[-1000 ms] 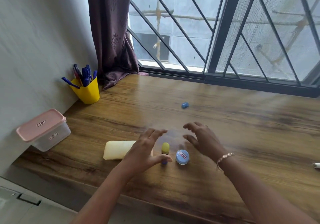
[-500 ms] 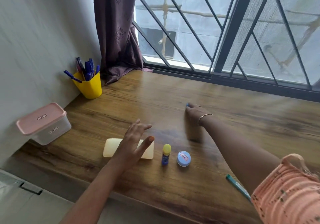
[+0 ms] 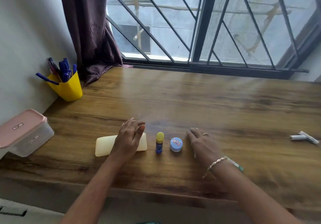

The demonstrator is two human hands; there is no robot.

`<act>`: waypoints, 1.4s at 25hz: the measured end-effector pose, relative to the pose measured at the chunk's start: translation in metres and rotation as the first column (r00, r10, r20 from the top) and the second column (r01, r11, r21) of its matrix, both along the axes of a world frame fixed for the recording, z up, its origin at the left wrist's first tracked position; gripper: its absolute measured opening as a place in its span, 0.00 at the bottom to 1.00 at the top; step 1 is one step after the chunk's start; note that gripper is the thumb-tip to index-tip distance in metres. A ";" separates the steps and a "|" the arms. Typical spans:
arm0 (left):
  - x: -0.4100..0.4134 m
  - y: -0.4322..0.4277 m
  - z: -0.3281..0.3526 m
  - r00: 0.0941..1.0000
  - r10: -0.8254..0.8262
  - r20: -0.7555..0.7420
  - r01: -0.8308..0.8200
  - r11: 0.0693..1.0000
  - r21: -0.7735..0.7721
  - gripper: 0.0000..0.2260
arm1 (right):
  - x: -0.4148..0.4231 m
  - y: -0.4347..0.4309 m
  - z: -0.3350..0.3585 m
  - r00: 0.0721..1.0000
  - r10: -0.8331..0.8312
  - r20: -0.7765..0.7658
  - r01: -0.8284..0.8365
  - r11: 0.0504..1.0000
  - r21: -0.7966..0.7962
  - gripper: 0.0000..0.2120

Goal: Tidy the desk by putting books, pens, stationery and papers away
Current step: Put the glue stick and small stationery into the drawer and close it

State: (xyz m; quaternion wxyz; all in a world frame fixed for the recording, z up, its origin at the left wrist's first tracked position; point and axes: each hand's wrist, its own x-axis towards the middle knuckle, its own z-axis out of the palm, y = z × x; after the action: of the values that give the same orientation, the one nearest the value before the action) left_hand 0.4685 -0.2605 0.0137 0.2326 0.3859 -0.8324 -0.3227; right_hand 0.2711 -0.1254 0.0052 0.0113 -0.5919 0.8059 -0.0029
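My left hand [image 3: 129,137] hovers with relaxed fingers over a cream rectangular case [image 3: 104,145] lying flat on the wooden desk [image 3: 191,102]. To its right stand a small blue bottle with a yellow cap [image 3: 159,144] and a round blue jar [image 3: 176,144]. My right hand [image 3: 199,142] lies palm down beside the jar, its fingertips on a small blue object [image 3: 191,129] that is mostly hidden. A teal pen [image 3: 237,165] pokes out from under my right wrist.
A yellow cup full of blue pens [image 3: 69,88] stands at the back left by the wall. A clear box with a pink lid [image 3: 22,131] sits at the left edge. White rolled items [image 3: 304,137] lie at the far right. A curtain [image 3: 90,32] hangs over the back left corner.
My right hand reached out to the small blue object far on the desk and came back with it beside the jar. My left hand stayed over the cream case.
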 end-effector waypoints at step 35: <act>0.111 0.041 -0.181 0.506 0.832 0.226 -0.126 -0.188 0.974 0.24 | 0.155 0.049 -0.150 -0.758 -0.195 0.622 0.523 0.388 0.759 0.13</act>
State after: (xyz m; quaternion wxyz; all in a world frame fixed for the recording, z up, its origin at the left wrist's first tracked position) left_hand 0.5796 -0.2195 -0.1671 0.2443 0.6316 -0.0467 -0.7343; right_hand 0.4262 -0.0767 -0.1450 0.5547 0.2427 0.5790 -0.5461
